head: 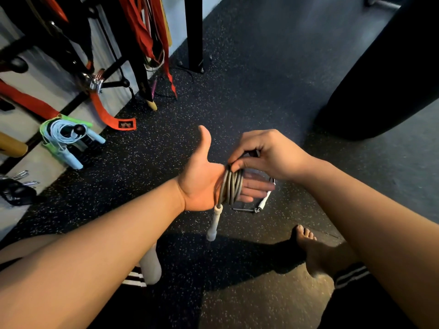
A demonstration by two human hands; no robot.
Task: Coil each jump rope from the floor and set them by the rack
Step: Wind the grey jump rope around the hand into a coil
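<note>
Grey coiled jump rope (231, 186): loop tops hidden under right hand (268, 155). Second white plastic handle (264, 201) partly behind left hand (204, 181). Black cylindrical bag (384, 74) cut by top and right edges.

No text, number or brand can be read with certainty. A black patch (127, 125) with red markings is seen at the end of an orange strap (104, 112) near the wall, but its characters are too small and blurred to be made out.
</note>
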